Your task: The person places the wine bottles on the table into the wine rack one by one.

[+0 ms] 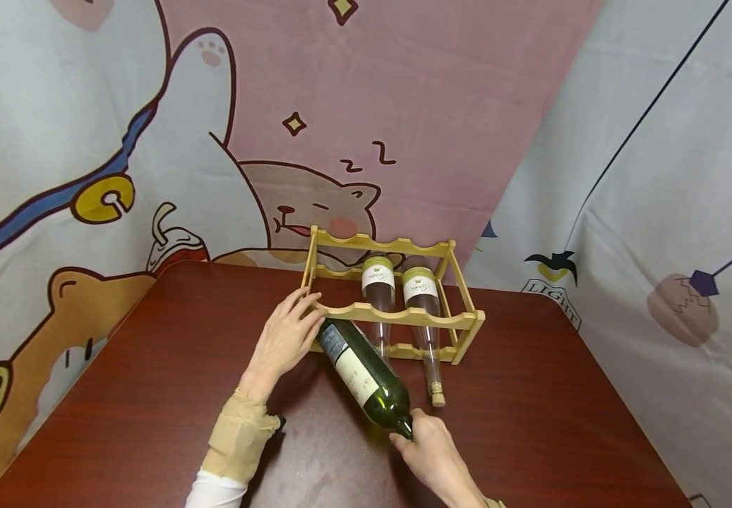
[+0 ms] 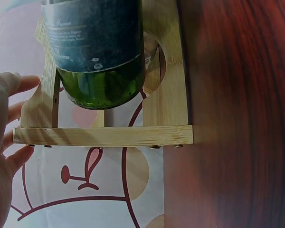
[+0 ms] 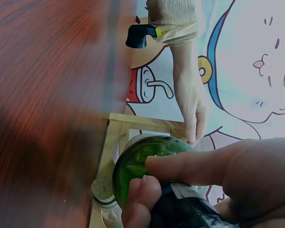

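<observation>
A dark green wine bottle (image 1: 356,370) with a pale label slants across the front of a small two-tier wooden wine rack (image 1: 346,310). Its base meets the lower left opening, and its neck points toward the near right. My right hand (image 1: 432,455) pinches the neck between thumb and fingers. At the rack's front left corner, my left hand (image 1: 284,339) holds the wooden frame. The left wrist view shows the green bottle's base (image 2: 104,88) between the rack's rails, with left fingers (image 2: 26,84) bent around the wood. How deep the base sits cannot be told.
Two clear bottles with white labels, the middle one (image 1: 378,273) and the right one (image 1: 421,286), lie in the rack, necks sloping forward. A cork (image 1: 438,398) closes the right one. The rack stands on a reddish-brown table (image 1: 531,395) before a cartoon-printed cloth (image 1: 435,106).
</observation>
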Motion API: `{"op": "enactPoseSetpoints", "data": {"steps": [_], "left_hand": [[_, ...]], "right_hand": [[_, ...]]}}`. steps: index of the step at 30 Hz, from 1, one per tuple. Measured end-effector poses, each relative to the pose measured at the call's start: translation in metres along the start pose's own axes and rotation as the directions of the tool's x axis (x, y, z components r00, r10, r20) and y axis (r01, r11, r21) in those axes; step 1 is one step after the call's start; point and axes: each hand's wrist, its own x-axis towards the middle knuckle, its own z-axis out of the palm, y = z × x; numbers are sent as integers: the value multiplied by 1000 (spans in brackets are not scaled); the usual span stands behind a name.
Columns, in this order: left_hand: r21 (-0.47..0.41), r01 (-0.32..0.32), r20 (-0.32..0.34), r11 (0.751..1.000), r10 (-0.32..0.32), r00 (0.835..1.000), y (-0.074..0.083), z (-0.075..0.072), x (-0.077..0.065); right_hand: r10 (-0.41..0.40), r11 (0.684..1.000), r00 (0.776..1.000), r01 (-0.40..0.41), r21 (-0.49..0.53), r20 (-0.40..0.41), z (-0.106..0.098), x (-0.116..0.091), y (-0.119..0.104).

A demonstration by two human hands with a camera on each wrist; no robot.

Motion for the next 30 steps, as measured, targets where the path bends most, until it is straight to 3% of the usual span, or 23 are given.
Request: {"op": "enactPoseSetpoints", "data": {"steps": [5, 15, 30], "left_hand": [[-2, -16, -32, 1000, 16, 999, 0, 1, 0], [6, 8, 33, 1000, -8, 999, -1, -1, -1], [-2, 2, 31, 1000, -2, 1000, -1, -1, 0]], "right_hand": [[-7, 1000, 1000, 7, 19, 3, 2, 1, -3], [4, 999, 1000, -4, 40, -4, 14, 9, -9], [3, 996, 999, 0, 84, -40, 34, 20, -15]]}}
